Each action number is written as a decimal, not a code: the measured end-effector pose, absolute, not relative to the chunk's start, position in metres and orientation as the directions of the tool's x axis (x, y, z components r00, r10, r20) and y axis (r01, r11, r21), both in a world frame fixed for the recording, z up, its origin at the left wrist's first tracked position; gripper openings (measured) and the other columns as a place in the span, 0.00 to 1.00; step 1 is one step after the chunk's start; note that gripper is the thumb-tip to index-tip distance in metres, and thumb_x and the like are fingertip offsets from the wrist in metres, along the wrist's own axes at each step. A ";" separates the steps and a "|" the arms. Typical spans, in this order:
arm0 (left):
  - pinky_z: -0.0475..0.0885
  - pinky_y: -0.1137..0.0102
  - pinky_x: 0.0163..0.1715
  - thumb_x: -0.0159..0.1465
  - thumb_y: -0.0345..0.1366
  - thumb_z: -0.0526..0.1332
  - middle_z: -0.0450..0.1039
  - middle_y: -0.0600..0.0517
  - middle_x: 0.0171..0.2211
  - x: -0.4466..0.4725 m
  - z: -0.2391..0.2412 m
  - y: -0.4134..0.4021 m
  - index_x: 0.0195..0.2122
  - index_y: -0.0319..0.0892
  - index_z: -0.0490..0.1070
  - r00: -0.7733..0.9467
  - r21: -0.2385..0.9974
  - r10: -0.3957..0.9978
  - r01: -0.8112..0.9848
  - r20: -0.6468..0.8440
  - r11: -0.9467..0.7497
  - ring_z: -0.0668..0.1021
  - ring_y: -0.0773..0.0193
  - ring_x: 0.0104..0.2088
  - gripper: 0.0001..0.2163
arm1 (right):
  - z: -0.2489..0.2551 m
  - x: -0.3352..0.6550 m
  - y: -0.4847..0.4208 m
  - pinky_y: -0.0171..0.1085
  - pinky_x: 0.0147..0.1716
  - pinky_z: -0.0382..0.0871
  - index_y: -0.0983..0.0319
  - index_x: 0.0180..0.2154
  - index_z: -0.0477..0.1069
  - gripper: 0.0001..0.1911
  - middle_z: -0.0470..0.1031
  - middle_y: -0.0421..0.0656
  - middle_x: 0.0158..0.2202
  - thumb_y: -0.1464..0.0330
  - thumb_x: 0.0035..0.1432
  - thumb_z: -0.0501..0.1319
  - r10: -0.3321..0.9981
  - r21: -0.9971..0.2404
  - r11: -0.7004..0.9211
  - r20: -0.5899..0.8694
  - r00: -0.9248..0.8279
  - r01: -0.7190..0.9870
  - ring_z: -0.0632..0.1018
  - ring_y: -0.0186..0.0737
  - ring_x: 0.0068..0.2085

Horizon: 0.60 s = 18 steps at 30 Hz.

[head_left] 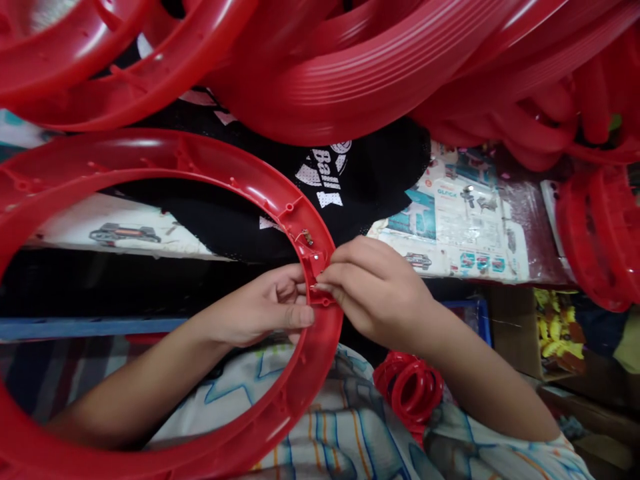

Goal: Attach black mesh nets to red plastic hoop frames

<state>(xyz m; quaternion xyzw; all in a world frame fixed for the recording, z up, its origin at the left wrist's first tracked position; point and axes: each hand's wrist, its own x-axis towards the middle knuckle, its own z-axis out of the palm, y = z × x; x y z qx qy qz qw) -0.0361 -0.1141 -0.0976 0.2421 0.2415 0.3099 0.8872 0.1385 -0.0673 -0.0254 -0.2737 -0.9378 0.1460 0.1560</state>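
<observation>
A large red plastic ring (235,183) lies across my lap, with my left arm reaching through its opening. My left hand (270,308) grips the ring's right rim from inside, thumb along the edge. My right hand (373,287) pinches a tiny part against the rim at a small bracket, fingertips meeting those of the left hand. A small metal piece (306,236) sits on the rim just above the fingers. What the right fingers pinch is too small to make out.
Many stacked red rings (380,67) hang overhead and at the right (600,233). A black printed cloth (350,180) and printed cartons (460,220) lie behind. Small red rings (413,390) rest by my right forearm. A box with yellow pieces (555,330) stands at the right.
</observation>
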 end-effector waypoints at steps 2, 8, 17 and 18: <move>0.69 0.77 0.25 0.53 0.42 0.70 0.67 0.55 0.27 -0.035 -0.098 -0.115 0.47 0.41 0.69 0.690 0.576 0.668 -0.438 -0.277 0.691 0.69 0.72 0.24 0.22 | -0.030 0.140 -0.078 0.37 0.33 0.65 0.66 0.32 0.73 0.08 0.74 0.46 0.31 0.75 0.59 0.55 0.570 -0.290 0.816 0.256 -0.781 0.500 0.69 0.38 0.32; 0.69 0.77 0.24 0.53 0.40 0.70 0.70 0.53 0.31 -0.031 -0.104 -0.118 0.47 0.42 0.70 0.672 0.566 0.697 -0.482 -0.251 0.669 0.72 0.71 0.25 0.21 | -0.033 0.137 -0.099 0.40 0.32 0.63 0.67 0.32 0.74 0.09 0.72 0.45 0.28 0.75 0.59 0.55 0.594 -0.121 0.803 0.258 -0.762 0.584 0.68 0.41 0.31; 0.67 0.78 0.23 0.50 0.42 0.72 0.70 0.53 0.31 -0.025 -0.115 -0.124 0.45 0.42 0.72 0.630 0.551 0.721 -0.507 -0.287 0.663 0.72 0.71 0.25 0.22 | -0.039 0.118 -0.127 0.41 0.28 0.59 0.64 0.27 0.70 0.12 0.68 0.46 0.27 0.77 0.58 0.50 0.775 -0.111 0.622 0.229 -0.590 0.775 0.64 0.42 0.29; 0.67 0.78 0.24 0.50 0.42 0.72 0.70 0.53 0.31 -0.025 -0.116 -0.124 0.45 0.42 0.71 0.631 0.554 0.720 -0.504 -0.288 0.663 0.72 0.71 0.25 0.23 | -0.041 0.118 -0.130 0.42 0.28 0.59 0.65 0.28 0.70 0.13 0.68 0.46 0.27 0.76 0.58 0.50 0.796 -0.125 0.597 0.213 -0.567 0.792 0.65 0.42 0.29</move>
